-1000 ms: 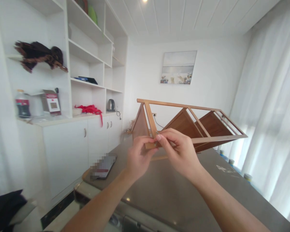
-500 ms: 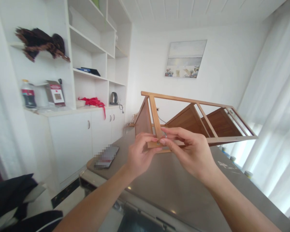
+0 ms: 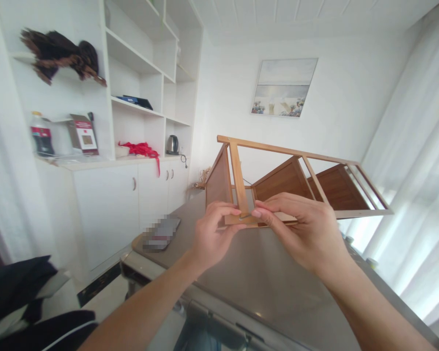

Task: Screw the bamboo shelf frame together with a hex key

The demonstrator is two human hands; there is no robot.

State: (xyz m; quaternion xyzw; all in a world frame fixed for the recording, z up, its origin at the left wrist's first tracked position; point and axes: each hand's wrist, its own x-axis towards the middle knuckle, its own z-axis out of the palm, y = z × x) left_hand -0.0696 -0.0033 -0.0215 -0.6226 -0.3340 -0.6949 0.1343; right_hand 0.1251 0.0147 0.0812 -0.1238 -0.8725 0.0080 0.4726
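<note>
A wooden shelf frame [image 3: 237, 170] lies on its side on the grey table, its near corner toward me. My left hand [image 3: 214, 234] is closed on that corner, thumb below and fingers above the rail. Between the thumb and forefinger of my right hand [image 3: 303, 224] is a thin metal rod that looks like a hex key [image 3: 246, 216]. Its tip meets the wood at the joint, just right of my left fingertips. The rod's other end is hidden by my right fingers.
On the grey table [image 3: 234, 278], a phone-like flat object [image 3: 163, 234], partly pixelated, lies at the left edge. White shelving [image 3: 137, 78] with a kettle [image 3: 172, 145] and a cola bottle [image 3: 41, 134] stands to the left. A white curtain [image 3: 413, 161] hangs at the right.
My right hand has moved slightly right, and the metal rod has swung from near upright to lying almost flat along the wood. My left hand stays on the corner.
</note>
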